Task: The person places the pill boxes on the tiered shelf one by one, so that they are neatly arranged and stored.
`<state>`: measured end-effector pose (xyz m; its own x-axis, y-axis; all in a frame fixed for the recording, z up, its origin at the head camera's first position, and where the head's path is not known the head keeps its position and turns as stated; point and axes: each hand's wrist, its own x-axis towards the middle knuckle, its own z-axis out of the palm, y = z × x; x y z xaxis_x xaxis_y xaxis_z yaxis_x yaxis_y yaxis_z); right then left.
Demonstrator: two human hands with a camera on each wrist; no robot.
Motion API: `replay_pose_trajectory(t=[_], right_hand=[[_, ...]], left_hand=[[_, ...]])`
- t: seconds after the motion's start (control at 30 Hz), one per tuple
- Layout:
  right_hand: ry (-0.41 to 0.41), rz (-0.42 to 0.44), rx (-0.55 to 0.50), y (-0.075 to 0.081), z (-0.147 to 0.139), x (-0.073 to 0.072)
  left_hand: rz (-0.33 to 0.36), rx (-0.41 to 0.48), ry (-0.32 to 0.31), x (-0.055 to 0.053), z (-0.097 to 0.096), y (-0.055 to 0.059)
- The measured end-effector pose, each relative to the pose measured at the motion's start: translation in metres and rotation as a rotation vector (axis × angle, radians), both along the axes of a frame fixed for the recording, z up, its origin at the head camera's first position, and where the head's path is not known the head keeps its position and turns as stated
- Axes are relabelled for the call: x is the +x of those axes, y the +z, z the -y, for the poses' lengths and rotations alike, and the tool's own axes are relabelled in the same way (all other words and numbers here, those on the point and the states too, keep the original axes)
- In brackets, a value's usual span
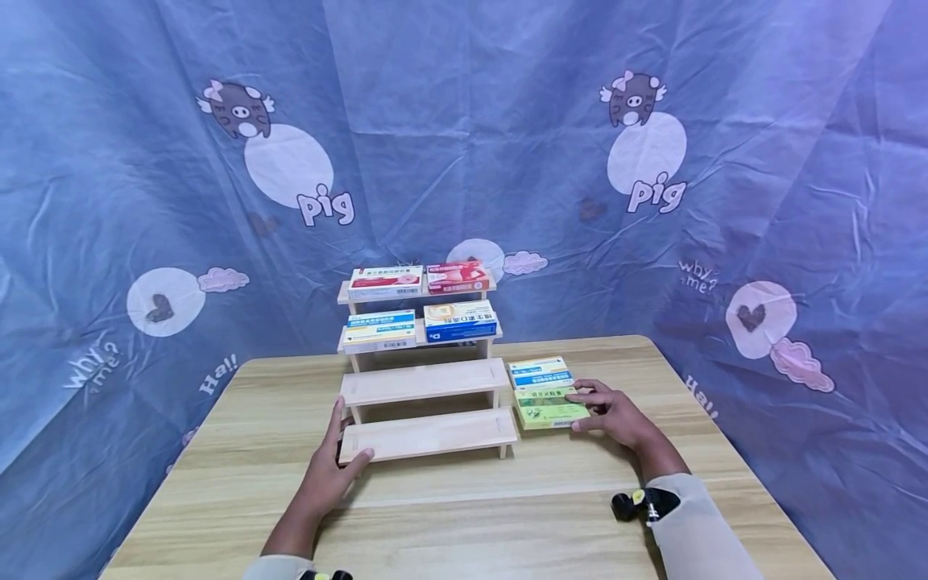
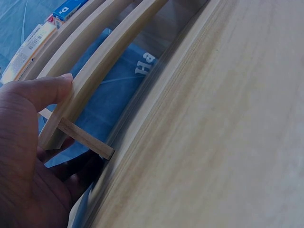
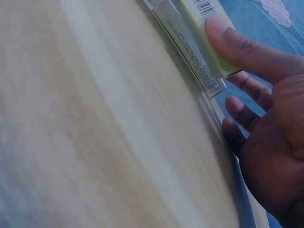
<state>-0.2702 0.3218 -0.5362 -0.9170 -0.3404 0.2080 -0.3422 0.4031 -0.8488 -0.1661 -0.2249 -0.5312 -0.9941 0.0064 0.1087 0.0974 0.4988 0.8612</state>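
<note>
Seen from the head camera, a person works at a wood-grain surface (image 1: 464, 532), the right hand (image 1: 612, 415) at the right end of a green box (image 1: 553, 407), the left hand (image 1: 328, 467) at the left end of the lowest step (image 1: 435, 435) of a four-step wooden rack (image 1: 428, 382). The green box lies directly left of the right hand's grip, its long axis running left to right, roughly along the steps, between the rack and the right edge of the surface, toward the back right corner. The right hand is plainly the nearer; the left is across the rack. A blue-and-white box (image 1: 540, 373) sits just beyond the green one, and four boxes stand in pairs on the two upper steps. From the left wrist, the thumb presses the top of the step while the fingers curl below around its end, by a short wooden leg (image 2: 86, 137). From the right wrist, thumb and index finger pinch the end of the green box, the other fingers loosely bent and free; a pale printed carton (image 3: 190, 50) shows on its underside, apparently beneath it.
</note>
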Motion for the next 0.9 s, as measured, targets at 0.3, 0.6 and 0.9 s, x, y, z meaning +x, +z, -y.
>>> replay_pose_trajectory(t=[0.3,0.6,0.9], right_hand=[[-0.036,0.037,-0.058,0.009,-0.001,0.001],[-0.069,0.043,-0.065,0.02,0.0,0.001],[-0.071,-0.002,-0.121,0.025,0.005,0.003]], left_hand=[[-0.022,-0.016,-0.002,-0.001,0.0,-0.001],[-0.011,-0.01,-0.002,0.0,-0.001,0.001],[-0.008,-0.011,-0.001,0.001,-0.001,0.0]])
